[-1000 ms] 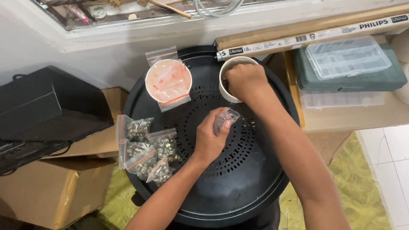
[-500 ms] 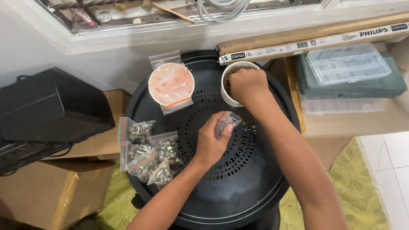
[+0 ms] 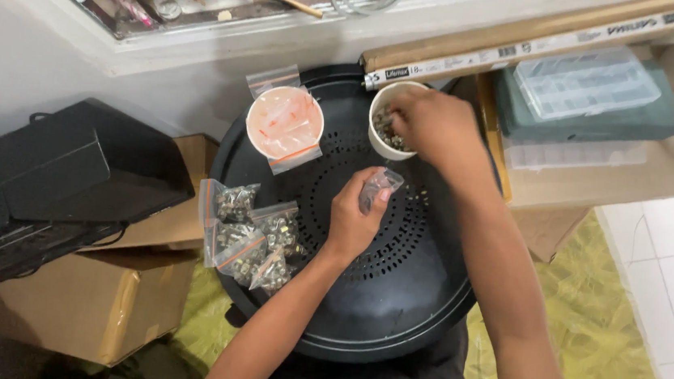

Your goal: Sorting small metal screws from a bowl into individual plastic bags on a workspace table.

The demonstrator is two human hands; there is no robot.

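Hands at work over the big round black perforated plastic top (image 3: pixel 360 297) that serves as the desk here, filling the middle of the view. Far right sits a dark green plastic organiser case with a clear lid (image 3: pixel 588 102), and a long cardboard tube box (image 3: pixel 528 44) runs along the far edge behind it. Off to the left, a brown cardboard carton (image 3: pixel 100 299) with black equipment cases (image 3: pixel 53 181) resting on it.

Now the containers. Far side of the desk, a white cup with a pink-streaked clear lid (image 3: pixel 284 121) sits on a flat zip bag, well apart from the action. Just right of it stands an open white paper cup of small metal hardware (image 3: pixel 387 125), and the right hand (image 3: pixel 436 125) is dipped right over its rim, fingers curled down into the pieces; whether they have pinched anything I cannot tell, since the knuckles hide the tips.

Left hand (image 3: pixel 355 219) is near the middle of the desk, fingers closed around a small clear zip bag (image 3: pixel 378 187), mouth tilted up towards the cup, seemingly so pieces can drop straight in.

On the near left, a cluster of filled clear bags of metal hardware (image 3: pixel 248 234) lies piled at the rim, kept out of the hands' way. A few loose pieces (image 3: pixel 414 195) dot the desk just beside the held bag.
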